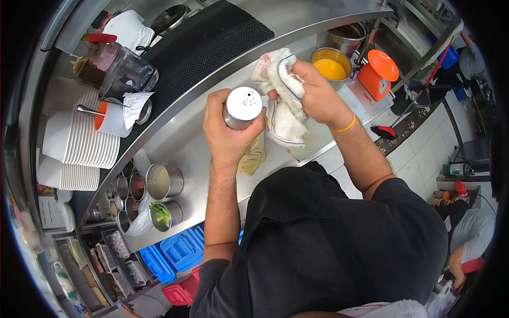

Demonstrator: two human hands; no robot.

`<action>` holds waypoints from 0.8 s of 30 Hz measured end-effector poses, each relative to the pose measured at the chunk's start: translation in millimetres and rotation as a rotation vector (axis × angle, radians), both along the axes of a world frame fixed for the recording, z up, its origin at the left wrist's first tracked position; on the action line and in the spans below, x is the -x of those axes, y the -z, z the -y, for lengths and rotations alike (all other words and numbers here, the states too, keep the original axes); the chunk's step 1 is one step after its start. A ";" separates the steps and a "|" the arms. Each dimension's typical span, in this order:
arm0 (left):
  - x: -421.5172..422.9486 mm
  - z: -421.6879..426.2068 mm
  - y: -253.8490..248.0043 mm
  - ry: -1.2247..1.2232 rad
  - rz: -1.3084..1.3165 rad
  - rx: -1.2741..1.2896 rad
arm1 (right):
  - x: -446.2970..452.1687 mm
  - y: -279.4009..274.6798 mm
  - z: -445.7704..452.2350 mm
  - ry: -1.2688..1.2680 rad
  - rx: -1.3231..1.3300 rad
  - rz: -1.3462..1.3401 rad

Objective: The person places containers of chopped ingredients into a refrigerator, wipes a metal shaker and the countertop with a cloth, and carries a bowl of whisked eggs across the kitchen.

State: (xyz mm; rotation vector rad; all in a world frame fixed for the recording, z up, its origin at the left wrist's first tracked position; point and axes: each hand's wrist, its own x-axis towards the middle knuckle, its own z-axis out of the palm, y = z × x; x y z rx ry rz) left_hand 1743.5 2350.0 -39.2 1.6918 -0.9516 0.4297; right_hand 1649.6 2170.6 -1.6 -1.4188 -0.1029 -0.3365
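My left hand [220, 132] is wrapped round a metal shaker [243, 106], its lid with small holes facing up towards me. My right hand [322, 98] grips a white towel [286, 119] with a blue stripe and a pinkish stain; the cloth hangs down just right of the shaker. Whether towel and shaker touch, I cannot tell. Below both hands lies the steel counter [199, 135], with a yellowish folded cloth [253, 157] on it, partly covered by my left hand.
At the right stand a pot of orange-yellow liquid [331, 66] and an orange scale [374, 79]. Metal containers [165, 182], one with green leaves, sit at the left. Stacked white bowls [82, 140] and a clear jug [130, 69] line the raised shelf. Other people work at the edges.
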 end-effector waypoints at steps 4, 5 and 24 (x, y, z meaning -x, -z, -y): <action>-3.6 -8.3 -7.3 0.007 0.064 -0.042 | 4.0 2.0 -2.5 0.117 0.365 0.217; -3.6 -7.6 -8.7 0.016 0.080 -0.040 | 0.7 4.9 -7.6 0.146 0.431 0.258; 15.4 1.4 -23.3 -0.118 0.273 -0.021 | 0.7 7.1 -36.3 0.309 0.405 0.400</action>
